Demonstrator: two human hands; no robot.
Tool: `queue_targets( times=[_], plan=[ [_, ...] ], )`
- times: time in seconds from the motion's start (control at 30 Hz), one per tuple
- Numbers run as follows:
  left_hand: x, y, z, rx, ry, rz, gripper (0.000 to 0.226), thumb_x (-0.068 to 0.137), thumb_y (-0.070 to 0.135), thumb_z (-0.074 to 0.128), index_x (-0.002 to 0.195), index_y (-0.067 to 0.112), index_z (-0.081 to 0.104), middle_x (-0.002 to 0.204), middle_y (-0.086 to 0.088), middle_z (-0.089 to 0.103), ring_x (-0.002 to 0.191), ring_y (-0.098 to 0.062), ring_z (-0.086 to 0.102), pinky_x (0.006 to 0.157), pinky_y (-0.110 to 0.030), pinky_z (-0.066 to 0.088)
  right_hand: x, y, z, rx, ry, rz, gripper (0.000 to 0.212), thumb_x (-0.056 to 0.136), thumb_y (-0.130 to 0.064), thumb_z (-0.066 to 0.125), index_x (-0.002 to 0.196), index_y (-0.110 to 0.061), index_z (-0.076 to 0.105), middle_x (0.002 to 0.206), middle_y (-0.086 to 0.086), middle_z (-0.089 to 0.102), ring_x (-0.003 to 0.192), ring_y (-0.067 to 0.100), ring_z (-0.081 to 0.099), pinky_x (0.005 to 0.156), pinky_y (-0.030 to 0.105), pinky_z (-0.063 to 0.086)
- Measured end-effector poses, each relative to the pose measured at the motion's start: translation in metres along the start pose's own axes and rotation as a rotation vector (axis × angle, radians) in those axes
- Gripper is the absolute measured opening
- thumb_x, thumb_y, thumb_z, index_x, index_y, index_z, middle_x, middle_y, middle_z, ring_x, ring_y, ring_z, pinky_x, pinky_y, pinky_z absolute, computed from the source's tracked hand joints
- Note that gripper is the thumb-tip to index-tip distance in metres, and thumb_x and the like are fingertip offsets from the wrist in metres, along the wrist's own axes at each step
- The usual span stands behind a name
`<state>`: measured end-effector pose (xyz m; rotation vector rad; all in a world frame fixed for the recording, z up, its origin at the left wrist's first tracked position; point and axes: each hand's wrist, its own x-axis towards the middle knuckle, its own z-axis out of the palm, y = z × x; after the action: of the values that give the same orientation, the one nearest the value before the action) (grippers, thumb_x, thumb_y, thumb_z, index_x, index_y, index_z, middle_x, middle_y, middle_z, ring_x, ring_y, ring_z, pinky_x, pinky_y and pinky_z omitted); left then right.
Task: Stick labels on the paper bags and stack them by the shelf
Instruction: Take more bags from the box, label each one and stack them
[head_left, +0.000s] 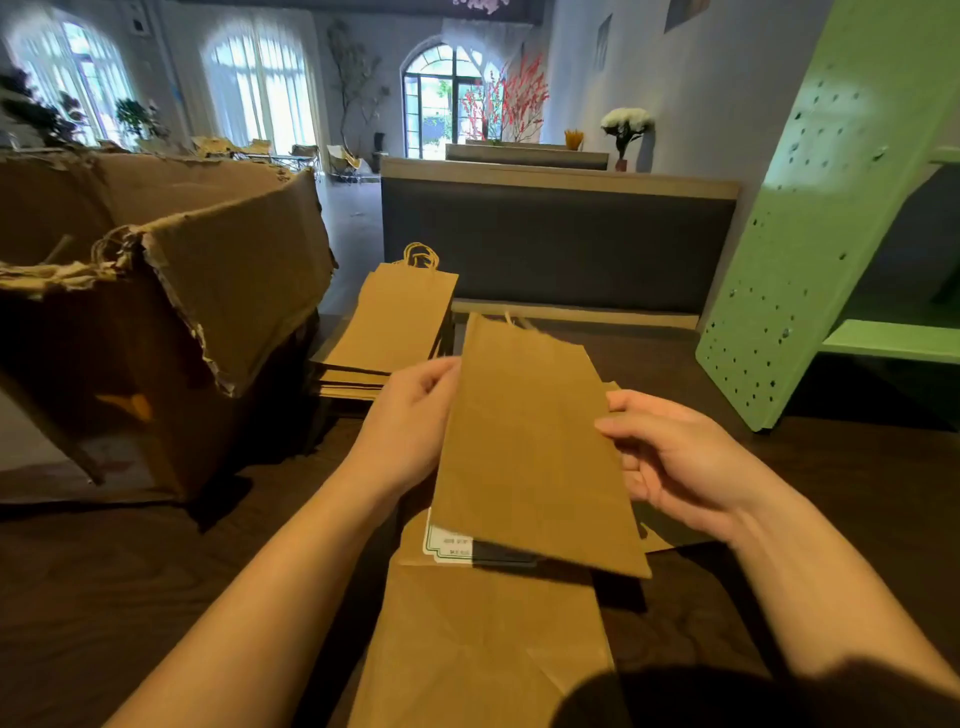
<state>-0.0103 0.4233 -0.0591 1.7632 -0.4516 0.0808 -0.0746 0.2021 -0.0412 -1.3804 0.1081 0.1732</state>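
Head view: a flat brown paper bag (535, 447) is held tilted in the air over the dark wooden bench (156, 597), with its plain side to the camera and its handles at the far end.
Hands: the left hand (410, 415) grips the left edge of the bag. The right hand (675, 457) pinches the right edge, thumb on the front. The hands are apart, with the bag between them.
Under the bag: a second bag (483, 639) lies flat on the bench, and on it is a white label (447, 545) with a green border.
In the way: the held bag covers most of the label, so its print cannot be read.
Stack: a pile of flat bags (395, 322) with twisted handles lies beyond the left hand.
Box: a big torn cardboard box (156, 312) stands open on the left, just beside the pile.
Shelf: a green perforated shelf (810, 234) stands on the right, well apart from the pile.
Behind: a dark partition (556, 244) closes the far side of the bench.
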Motion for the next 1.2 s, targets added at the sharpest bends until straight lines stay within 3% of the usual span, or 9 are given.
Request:
queue_targets(
  times=[0.07, 0.17, 0.23, 0.33, 0.53, 0.77, 0.97, 1.07, 1.2],
  plan=[
    [0.002, 0.004, -0.002, -0.246, 0.111, -0.173, 0.031, 0.103, 0.035, 0.05, 0.097, 0.024, 0.078, 0.093, -0.002, 0.078, 0.08, -0.017, 0.069, 0.071, -0.025, 0.052, -0.003, 0.0, 0.003, -0.052, -0.111, 0.03, 0.023, 0.098, 0.0, 0.048, 0.12, 0.003, 0.055, 0.084, 0.015, 0.067, 0.046, 0.01, 0.056, 0.034, 0.017, 0.04],
    [0.002, 0.008, -0.012, -0.57, 0.14, -0.322, 0.027, 0.094, 0.035, 0.06, 0.099, 0.014, 0.077, 0.097, -0.01, 0.073, 0.088, -0.031, 0.063, 0.081, -0.044, 0.049, -0.012, -0.003, 0.009, -0.078, -0.209, 0.101, 0.022, 0.096, 0.004, 0.048, 0.117, 0.001, 0.051, 0.078, 0.02, 0.064, 0.038, 0.012, 0.057, 0.027, 0.015, 0.038],
    [0.001, 0.009, -0.018, -0.454, 0.088, -0.263, 0.019, 0.097, 0.022, 0.061, 0.097, 0.012, 0.077, 0.096, -0.004, 0.077, 0.091, -0.026, 0.071, 0.082, -0.038, 0.055, -0.018, -0.004, 0.013, -0.098, -0.284, 0.167, 0.022, 0.093, 0.004, 0.049, 0.114, 0.007, 0.049, 0.074, 0.026, 0.067, 0.037, 0.017, 0.062, 0.025, 0.016, 0.037],
    [0.003, 0.008, -0.021, -0.268, 0.059, -0.247, 0.02, 0.096, 0.01, 0.059, 0.1, 0.02, 0.077, 0.088, -0.002, 0.078, 0.075, -0.013, 0.072, 0.068, -0.028, 0.057, -0.019, -0.002, 0.013, -0.18, -0.363, 0.229, 0.007, 0.086, -0.004, 0.054, 0.088, 0.001, 0.049, 0.059, 0.025, 0.064, 0.037, 0.021, 0.063, 0.026, 0.018, 0.039],
    [0.007, -0.011, -0.015, 0.159, 0.221, -0.165, 0.014, 0.096, 0.027, 0.059, 0.088, 0.025, 0.07, 0.059, 0.009, 0.061, 0.045, 0.0, 0.049, 0.042, -0.016, 0.034, -0.008, 0.012, 0.0, -0.417, -0.476, 0.272, 0.02, 0.09, -0.014, 0.065, 0.079, -0.003, 0.051, 0.065, 0.021, 0.066, 0.043, 0.019, 0.065, 0.034, 0.022, 0.048],
    [0.007, -0.017, -0.011, 0.665, 0.217, -0.108, 0.012, 0.092, 0.04, 0.058, 0.093, 0.033, 0.067, 0.065, 0.007, 0.061, 0.059, -0.008, 0.055, 0.05, -0.024, 0.033, 0.0, 0.014, -0.005, -0.571, -0.434, 0.223, 0.025, 0.089, -0.023, 0.069, 0.08, -0.004, 0.055, 0.058, 0.014, 0.062, 0.037, 0.013, 0.055, 0.034, 0.018, 0.04],
    [0.004, -0.011, -0.014, 0.805, 0.24, -0.073, 0.016, 0.094, 0.043, 0.057, 0.103, 0.036, 0.069, 0.071, 0.013, 0.06, 0.065, -0.005, 0.054, 0.052, -0.024, 0.035, 0.004, 0.016, -0.007, -0.688, -0.393, 0.212, 0.03, 0.092, -0.03, 0.068, 0.071, -0.012, 0.055, 0.053, 0.01, 0.057, 0.032, 0.011, 0.043, 0.036, 0.021, 0.029],
    [0.003, -0.01, -0.013, 0.675, 0.274, 0.059, 0.014, 0.093, 0.036, 0.059, 0.103, 0.035, 0.069, 0.065, 0.011, 0.057, 0.06, -0.006, 0.052, 0.051, -0.025, 0.034, 0.007, 0.016, -0.004, -0.653, -0.202, 0.103, 0.046, 0.097, -0.048, 0.052, 0.08, -0.006, 0.061, 0.053, 0.009, 0.056, 0.035, 0.013, 0.043, 0.04, 0.025, 0.032],
    [-0.004, -0.007, -0.007, 0.477, 0.102, 0.285, 0.016, 0.093, 0.028, 0.058, 0.094, 0.033, 0.073, 0.07, 0.011, 0.064, 0.064, -0.007, 0.057, 0.055, -0.025, 0.042, 0.028, 0.029, -0.015, -0.991, 0.353, -0.231, 0.043, 0.092, -0.055, 0.058, 0.08, -0.014, 0.065, 0.062, -0.005, 0.061, 0.06, 0.01, 0.057, 0.066, 0.038, 0.055]
  ],
)
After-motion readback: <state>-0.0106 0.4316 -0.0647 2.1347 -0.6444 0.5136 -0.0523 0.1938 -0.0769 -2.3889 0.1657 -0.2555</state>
